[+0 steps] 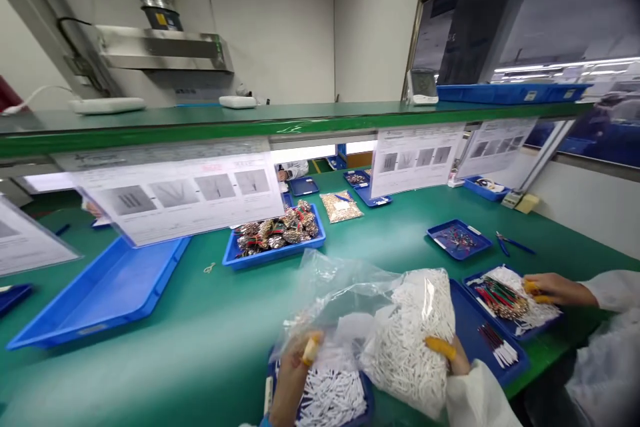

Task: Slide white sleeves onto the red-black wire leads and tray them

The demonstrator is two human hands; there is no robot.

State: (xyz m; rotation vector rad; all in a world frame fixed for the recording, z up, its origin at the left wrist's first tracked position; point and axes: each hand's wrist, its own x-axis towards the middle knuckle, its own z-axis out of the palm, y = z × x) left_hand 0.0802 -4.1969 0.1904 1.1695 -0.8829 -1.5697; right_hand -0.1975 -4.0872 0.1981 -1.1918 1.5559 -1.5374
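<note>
A clear plastic bag (415, 340), bulging with small white tube-like pieces, leans over the table in front of me. My right hand (453, 353) grips its right side, a yellow finger cot on the finger that shows. My left hand (299, 363), also with a yellow cot, is closed at the loose plastic of the bag's left end; the fingertips are partly hidden. Below, a blue tray (369, 403) holds a heap of white pieces (334, 395), some lying under the bag's plastic.
A co-worker's hand (555, 290) reaches into a tray of wired parts (505, 297) at right. Beside it lies a blue tray (467, 303) with dark-leaded pieces. Farther back are pliers (515, 242), a tray of bundles (315, 240), a large blue tray (115, 280) and an overhead shelf (300, 121).
</note>
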